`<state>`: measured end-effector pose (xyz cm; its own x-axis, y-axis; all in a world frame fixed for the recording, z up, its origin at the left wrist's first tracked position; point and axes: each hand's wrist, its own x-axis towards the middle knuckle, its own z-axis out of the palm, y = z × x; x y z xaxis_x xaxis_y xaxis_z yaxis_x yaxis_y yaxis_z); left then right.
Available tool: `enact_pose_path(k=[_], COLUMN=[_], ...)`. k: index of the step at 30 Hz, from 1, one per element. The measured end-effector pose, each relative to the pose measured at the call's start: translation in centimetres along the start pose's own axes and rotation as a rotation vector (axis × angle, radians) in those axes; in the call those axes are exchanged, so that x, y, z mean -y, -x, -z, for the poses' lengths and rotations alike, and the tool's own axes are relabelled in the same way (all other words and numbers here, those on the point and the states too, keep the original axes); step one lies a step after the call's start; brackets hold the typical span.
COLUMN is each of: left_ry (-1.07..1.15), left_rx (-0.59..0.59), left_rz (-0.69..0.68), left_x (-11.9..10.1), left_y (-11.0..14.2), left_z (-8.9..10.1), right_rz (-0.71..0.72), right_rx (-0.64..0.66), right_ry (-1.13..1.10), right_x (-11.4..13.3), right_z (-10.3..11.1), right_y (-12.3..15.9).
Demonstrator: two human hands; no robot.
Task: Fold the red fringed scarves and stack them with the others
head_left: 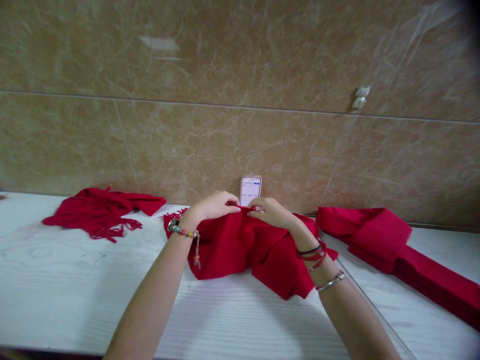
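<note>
A red fringed scarf [221, 250] lies bunched on the white table in the middle of the head view, its top edge lifted between my hands. My left hand [219, 205] pinches that edge from the left, fingers closed on the cloth. From the right, my right hand [272, 212] pinches the same edge a short way off. Fringe shows beside my left wrist, and part of the scarf passes beneath my right wrist. Just behind the fingertips a phone [250, 189] leans on the wall with a timer on its screen; its lower end is hidden.
Another red fringed cloth [101, 210] lies crumpled at the left. Folded red fabric [367, 235] stretches off toward the right edge. A tan marbled wall [187, 140] stands behind the white table [56, 290], with a small white hook [361, 97] on it.
</note>
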<state>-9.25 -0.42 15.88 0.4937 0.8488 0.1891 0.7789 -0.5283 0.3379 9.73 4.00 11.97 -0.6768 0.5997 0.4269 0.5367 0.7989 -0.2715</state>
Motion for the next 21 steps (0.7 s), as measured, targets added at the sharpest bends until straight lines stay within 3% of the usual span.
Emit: enact_pose_path(k=[5,14,16,21], left_ry=[-0.049,-0.171,-0.193,-0.208], left_rx=[0.113,0.194,0.198,0.162], left_rz=[0.068,0.212,0.242,0.266], left_x=[1.8,4.5,4.9,5.3], left_y=[-0.3,-0.9,-1.1,-1.3], left_z=[-0.3,-2.0,-2.4,-2.7], right_rz=[-0.052,-0.183,-0.231,-0.323], right_rx=[-0.073,-0.155,-0.114,0.162], right_ry=[0.028,0.034,0.082,0.215], right_x=[-0.5,-2.5,-3.1,-4.2], right_z=[1.8,5.4,6.4,7.8], right_y=[0.6,2.6,3.4,4.6])
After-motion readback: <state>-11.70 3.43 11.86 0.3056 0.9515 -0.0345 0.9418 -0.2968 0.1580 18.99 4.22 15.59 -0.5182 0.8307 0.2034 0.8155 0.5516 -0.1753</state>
